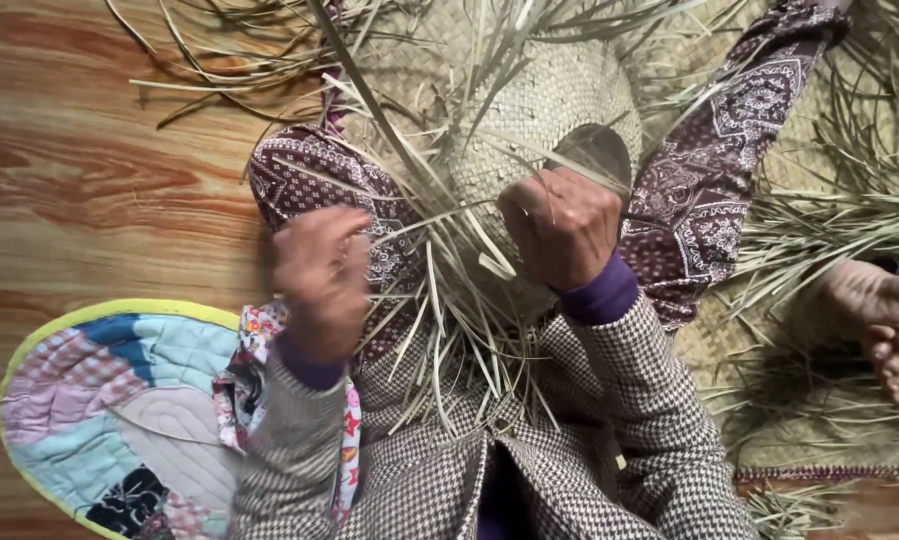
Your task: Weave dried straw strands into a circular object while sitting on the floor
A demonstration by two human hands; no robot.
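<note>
Wooden floor [90, 190] in reddish-brown plank pattern fills the left side. A patchwork quilted cushion [110, 410] with yellow-green edging lies on it at lower left, partly under my seat. A woven straw mat [820, 420] covers the floor at right, its near edge bound in purple stitching. My bare foot [885, 325] rests on that mat by the right edge.

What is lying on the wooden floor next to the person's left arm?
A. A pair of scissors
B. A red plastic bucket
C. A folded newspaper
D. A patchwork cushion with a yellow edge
D: a rounded patchwork cushion with a yellow rim lies on the wooden floor beside the left hand, while both hands, the right hand too, work the straw strips of a woven straw hat.
</note>
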